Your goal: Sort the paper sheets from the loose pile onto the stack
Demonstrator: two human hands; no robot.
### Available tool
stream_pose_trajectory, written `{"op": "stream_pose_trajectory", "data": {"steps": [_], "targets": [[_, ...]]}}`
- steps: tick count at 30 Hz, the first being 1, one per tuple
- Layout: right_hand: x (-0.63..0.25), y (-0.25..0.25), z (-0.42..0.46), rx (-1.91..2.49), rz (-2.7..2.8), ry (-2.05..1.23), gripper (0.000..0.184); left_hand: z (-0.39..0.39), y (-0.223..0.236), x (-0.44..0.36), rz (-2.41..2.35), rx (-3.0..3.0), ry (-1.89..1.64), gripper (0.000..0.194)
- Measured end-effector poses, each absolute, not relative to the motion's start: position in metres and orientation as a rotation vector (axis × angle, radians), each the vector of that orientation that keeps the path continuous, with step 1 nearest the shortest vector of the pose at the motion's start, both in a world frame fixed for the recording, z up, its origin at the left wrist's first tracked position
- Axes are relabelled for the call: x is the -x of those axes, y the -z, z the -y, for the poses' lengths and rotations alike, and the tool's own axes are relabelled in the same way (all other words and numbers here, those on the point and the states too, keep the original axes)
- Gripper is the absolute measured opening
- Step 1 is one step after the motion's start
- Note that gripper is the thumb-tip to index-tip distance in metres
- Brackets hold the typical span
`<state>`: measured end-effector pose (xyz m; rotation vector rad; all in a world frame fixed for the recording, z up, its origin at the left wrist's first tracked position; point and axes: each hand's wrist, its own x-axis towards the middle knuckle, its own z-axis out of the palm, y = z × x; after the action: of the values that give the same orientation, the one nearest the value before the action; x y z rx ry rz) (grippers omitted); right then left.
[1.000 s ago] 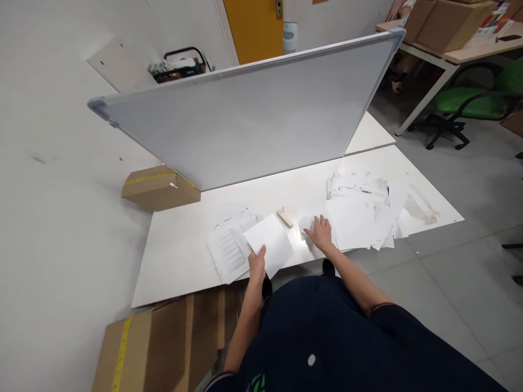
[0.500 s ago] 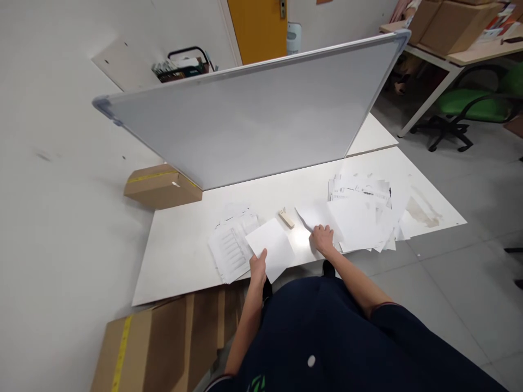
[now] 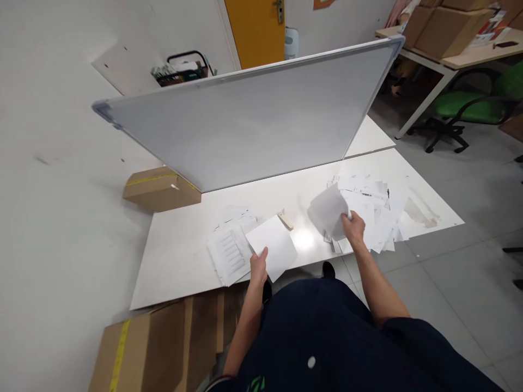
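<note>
My left hand [image 3: 258, 265] is closed on the near corner of a blank white sheet [image 3: 273, 245], holding it above a small stack of printed papers [image 3: 229, 247] on the white floor board [image 3: 175, 256]. My right hand [image 3: 353, 227] grips another white sheet [image 3: 329, 211], lifted and tilted above the left edge of a messy pile of papers [image 3: 376, 209]. A small beige block [image 3: 285, 220] lies on the board between my two hands.
A large whiteboard [image 3: 253, 114] stands tilted at the back of the floor board. A cardboard box [image 3: 161, 188] lies to the left, flattened cardboard [image 3: 159, 343] near my feet. A desk with boxes [image 3: 445, 27] and a green chair [image 3: 469, 106] are at the right.
My right hand has picked a sheet off the board and swung it up and to the right over the paper pile. My left hand has kept its sheet almost still.
</note>
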<state>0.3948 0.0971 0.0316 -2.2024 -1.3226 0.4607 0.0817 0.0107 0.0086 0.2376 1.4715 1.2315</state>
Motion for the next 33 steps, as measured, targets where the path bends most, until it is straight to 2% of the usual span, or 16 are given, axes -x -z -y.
{"op": "stream_pose_trajectory", "data": {"steps": [5, 7, 11, 15, 18, 22, 24, 27, 29, 33], "targets": [[-0.434, -0.049, -0.094, 2.189, 1.486, 0.118, 0.034, -0.011, -0.014, -0.083, -1.473, -0.245, -1.238, 0.033], [-0.438, -0.040, -0.088, 2.297, 1.634, 0.193, 0.033, -0.012, -0.015, -0.084, -1.475, -0.244, -1.222, 0.033], [-0.427, 0.001, -0.070, 2.545, 1.936, -0.100, 0.026, -0.014, -0.016, -0.088, -1.474, -0.247, -1.205, 0.035], [-0.423, 0.029, -0.055, 2.535, 2.030, -0.181, 0.031, -0.015, -0.015, -0.090, -1.460, -0.268, -1.218, 0.036], [-0.430, 0.025, -0.057, 2.544, 2.023, -0.316, 0.029, -0.015, -0.015, -0.090, -1.471, -0.253, -1.228, 0.035], [-0.427, -0.012, -0.071, 2.534, 1.927, -0.340, 0.033, -0.014, -0.019, -0.090, -1.427, -0.260, -1.195, 0.037], [-0.416, -0.041, -0.076, 2.384, 1.908, -0.426, 0.034, -0.014, -0.023, -0.090, -1.398, -0.269, -1.171, 0.036], [-0.391, -0.087, -0.076, 1.870, 1.863, -0.810, 0.033, -0.013, -0.031, -0.091, -1.397, -0.263, -1.163, 0.032], [-0.373, -0.107, -0.073, 1.531, 1.636, -1.093, 0.035, -0.014, -0.036, -0.092, -1.388, -0.257, -1.162, 0.029], [-0.337, -0.098, -0.069, 1.325, 1.233, -1.435, 0.036, -0.014, -0.047, -0.096, -1.327, -0.250, -1.148, 0.032]]}}
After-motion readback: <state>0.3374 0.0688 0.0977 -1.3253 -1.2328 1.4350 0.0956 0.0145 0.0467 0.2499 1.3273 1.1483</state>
